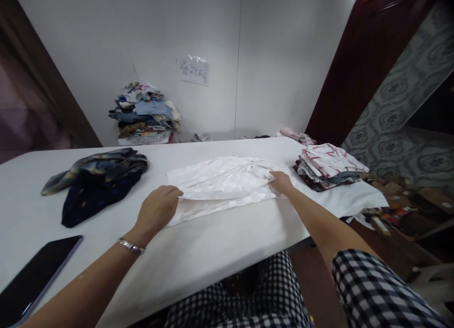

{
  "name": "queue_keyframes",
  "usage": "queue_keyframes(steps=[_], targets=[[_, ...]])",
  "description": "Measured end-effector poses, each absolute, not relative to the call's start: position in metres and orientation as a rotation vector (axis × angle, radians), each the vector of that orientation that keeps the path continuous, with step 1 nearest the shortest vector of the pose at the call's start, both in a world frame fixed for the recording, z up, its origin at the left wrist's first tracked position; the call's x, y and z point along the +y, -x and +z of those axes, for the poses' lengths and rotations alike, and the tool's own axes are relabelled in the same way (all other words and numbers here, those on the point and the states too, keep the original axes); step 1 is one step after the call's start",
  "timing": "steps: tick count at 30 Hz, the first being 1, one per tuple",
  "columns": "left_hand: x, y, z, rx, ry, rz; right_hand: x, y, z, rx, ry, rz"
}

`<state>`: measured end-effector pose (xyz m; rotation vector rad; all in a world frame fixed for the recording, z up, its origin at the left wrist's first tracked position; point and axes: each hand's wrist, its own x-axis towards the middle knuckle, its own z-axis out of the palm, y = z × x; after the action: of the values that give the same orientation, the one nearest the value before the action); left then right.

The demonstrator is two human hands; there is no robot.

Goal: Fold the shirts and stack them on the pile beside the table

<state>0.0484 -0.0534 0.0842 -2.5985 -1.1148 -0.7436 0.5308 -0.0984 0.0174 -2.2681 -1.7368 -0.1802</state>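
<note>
A white shirt (pixel 220 179) lies partly folded in a long strip across the middle of the white table. My left hand (pixel 161 204), with a silver bracelet on its wrist, pinches the near left edge of the cloth and lifts it slightly. At the opposite end, my right hand (pixel 281 182) grips the fabric near some gathered folds. The fingertips of both hands are partly hidden by the cloth and the hands themselves. A lower layer of the white cloth shows beneath the raised edge.
Crumpled dark garments (pixel 101 181) lie at the left, above a black tablet (pixel 37 276). A folded stack of clothes (pixel 329 165) sits at the right end of the white table (pixel 220 243). Behind the table rises a tall clothes pile (pixel 145 113). Boxes (pixel 393 191) crowd the floor at right.
</note>
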Motion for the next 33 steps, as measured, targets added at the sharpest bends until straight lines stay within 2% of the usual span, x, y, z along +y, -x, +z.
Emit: queue_keyframes(steps=[7,15,28,33], targets=[[-0.046,-0.03,0.082,-1.093,2.606,-0.805,-0.127,-0.538,0.023,-1.685,2.222,-0.201],[-0.038,0.0,0.041,-1.159,2.773,-0.486,-0.17,-0.537,-0.003,-1.905,1.956,-0.229],[-0.046,0.009,0.024,-1.177,2.847,-0.586,-0.175,-0.541,-0.008,-1.848,2.068,-0.168],[-0.053,0.001,0.037,-1.261,2.848,-0.696,-0.162,-0.512,0.011,-1.77,1.915,-0.21]])
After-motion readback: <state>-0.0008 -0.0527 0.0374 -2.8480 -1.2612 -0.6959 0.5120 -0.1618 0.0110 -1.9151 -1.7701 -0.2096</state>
